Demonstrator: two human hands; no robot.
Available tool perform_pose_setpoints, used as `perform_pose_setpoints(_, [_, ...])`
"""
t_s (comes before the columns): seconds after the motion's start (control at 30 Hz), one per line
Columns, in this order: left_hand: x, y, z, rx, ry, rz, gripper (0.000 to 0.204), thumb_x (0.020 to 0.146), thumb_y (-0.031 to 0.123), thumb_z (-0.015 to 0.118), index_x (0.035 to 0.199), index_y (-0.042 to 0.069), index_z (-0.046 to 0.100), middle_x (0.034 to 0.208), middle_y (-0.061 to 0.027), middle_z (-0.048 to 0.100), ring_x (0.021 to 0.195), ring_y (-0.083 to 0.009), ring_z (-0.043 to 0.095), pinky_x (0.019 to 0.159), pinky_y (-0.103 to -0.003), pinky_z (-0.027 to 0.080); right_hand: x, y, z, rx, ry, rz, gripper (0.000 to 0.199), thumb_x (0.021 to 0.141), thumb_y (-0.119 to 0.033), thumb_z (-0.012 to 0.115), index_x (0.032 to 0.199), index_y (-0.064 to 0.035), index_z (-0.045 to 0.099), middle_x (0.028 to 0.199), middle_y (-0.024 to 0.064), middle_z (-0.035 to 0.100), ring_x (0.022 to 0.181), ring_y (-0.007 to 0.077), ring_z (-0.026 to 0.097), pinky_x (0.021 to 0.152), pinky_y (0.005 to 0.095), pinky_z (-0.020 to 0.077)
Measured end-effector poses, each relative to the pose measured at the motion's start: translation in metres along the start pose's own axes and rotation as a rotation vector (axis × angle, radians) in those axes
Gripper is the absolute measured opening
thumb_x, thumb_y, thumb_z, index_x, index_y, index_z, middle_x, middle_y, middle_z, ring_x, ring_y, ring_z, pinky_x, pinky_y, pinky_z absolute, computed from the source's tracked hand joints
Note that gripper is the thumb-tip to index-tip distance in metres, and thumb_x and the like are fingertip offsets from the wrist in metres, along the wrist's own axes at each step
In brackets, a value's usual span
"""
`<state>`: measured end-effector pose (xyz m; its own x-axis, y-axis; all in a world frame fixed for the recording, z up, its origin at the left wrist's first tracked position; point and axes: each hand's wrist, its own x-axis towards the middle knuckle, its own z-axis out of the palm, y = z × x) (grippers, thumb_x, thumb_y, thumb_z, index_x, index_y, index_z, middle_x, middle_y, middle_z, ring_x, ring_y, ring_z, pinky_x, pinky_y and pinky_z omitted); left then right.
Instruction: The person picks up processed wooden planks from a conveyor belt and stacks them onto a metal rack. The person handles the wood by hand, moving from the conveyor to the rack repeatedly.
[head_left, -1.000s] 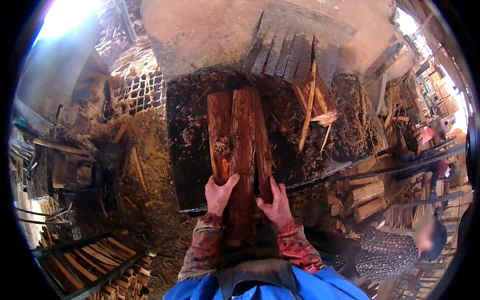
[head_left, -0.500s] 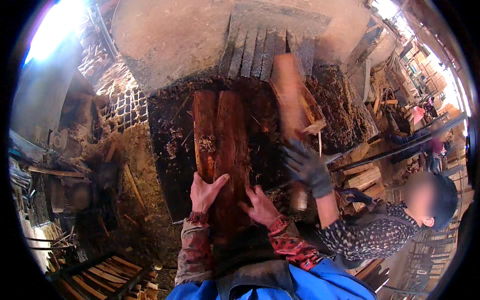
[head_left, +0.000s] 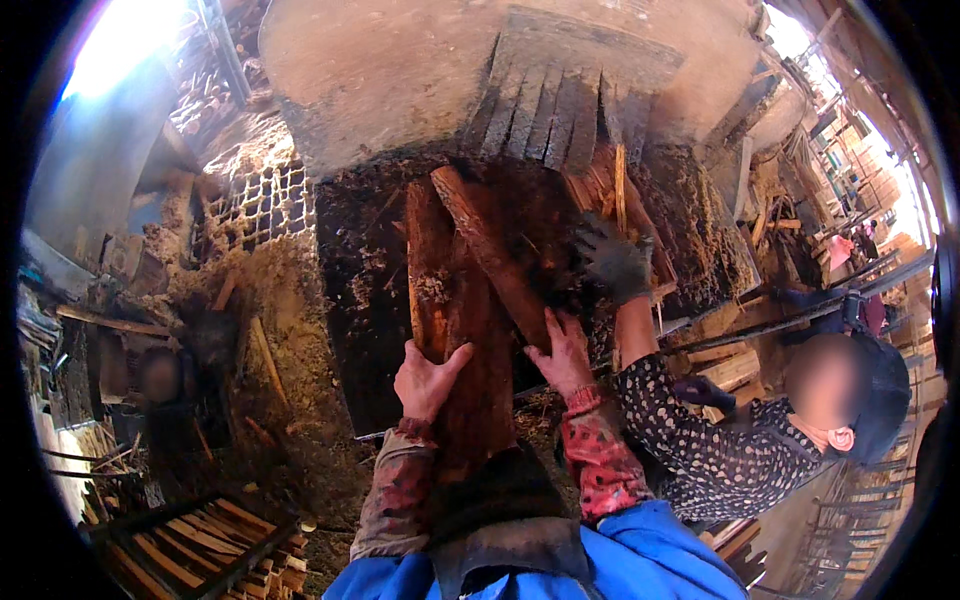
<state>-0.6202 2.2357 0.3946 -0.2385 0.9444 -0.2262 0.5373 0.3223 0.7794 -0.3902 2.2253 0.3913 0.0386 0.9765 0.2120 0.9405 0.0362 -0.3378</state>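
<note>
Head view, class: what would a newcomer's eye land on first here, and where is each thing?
At the centre, reddish logs lie over a dark pit, with the left hand and right hand pressed on their near ends. To the right, a co-worker's gloved hand reaches onto the wood. Beyond the pit rises a pale domed wall, with charred planks leaning against it.

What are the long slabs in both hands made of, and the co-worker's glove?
Slabs: rough wood, reddish-brown, fibrous grain and bark-like edges, unfinished, possibly damp. The left hand and right hand press on them. Co-worker's glove: dark grey, looks like knit fabric, maybe coated; too blurred to be sure.
</note>
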Motion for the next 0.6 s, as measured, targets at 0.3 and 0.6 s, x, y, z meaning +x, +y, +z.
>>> perform_pose_setpoints(0.3, [0.003, 0.003, 0.0, 0.043, 0.01, -0.005, 0.072, 0.067, 0.063, 0.065, 0.103, 0.002, 0.05, 0.083, -0.0227, 0.064, 0.081, -0.0402, 0.063, 0.07, -0.046, 0.048, -0.002, -0.043, 0.001, 0.49, -0.151, 0.129, 0.083, 0.069, -0.042, 0.074, 0.128, 0.0066, 0.04, 0.113, 0.0279, 0.051, 0.102, 0.0396, 0.053, 0.087, 0.0416, 0.0448])
perform_pose_setpoints(0.6, [0.011, -0.007, 0.0, -0.136, -0.089, 0.0, 0.057, 0.085, 0.058, 0.047, 0.11, 0.007, 0.051, 0.093, -0.0229, 0.063, 0.091, -0.0403, 0.06, 0.077, -0.045, 0.046, -0.01, -0.084, 0.011, 0.431, -0.15, 0.059, 0.079, 0.079, -0.03, 0.066, 0.135, 0.0102, 0.027, 0.123, 0.0383, 0.04, 0.118, 0.0494, 0.039, 0.098, 0.0459, 0.0368])
